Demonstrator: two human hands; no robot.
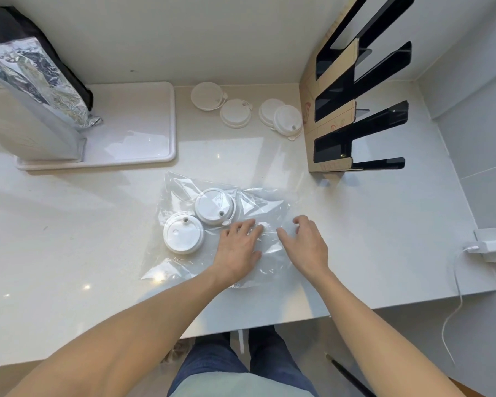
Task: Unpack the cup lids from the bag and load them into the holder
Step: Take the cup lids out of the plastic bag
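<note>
A clear plastic bag [184, 262] lies flat on the white counter in front of me. Inside its left part sit two white cup lids, one nearer [183, 232] and one farther [214, 206]. My left hand [239, 248] rests palm down on the bag's right part, fingers spread, just right of the lids. My right hand [305, 243] rests on the bag's right edge, fingers curled on the plastic. Several more loose white lids [235, 113] lie at the back of the counter. The black holder [355, 110] with slanted slots and a cardboard backing stands at the back right, with no lids visible in it.
A white tray [143, 124] sits at the back left with a foil bag [38, 78] leaning on a grey box. A white charger [490, 247] and cable hang off the counter's right end. The counter's front edge runs just before my legs.
</note>
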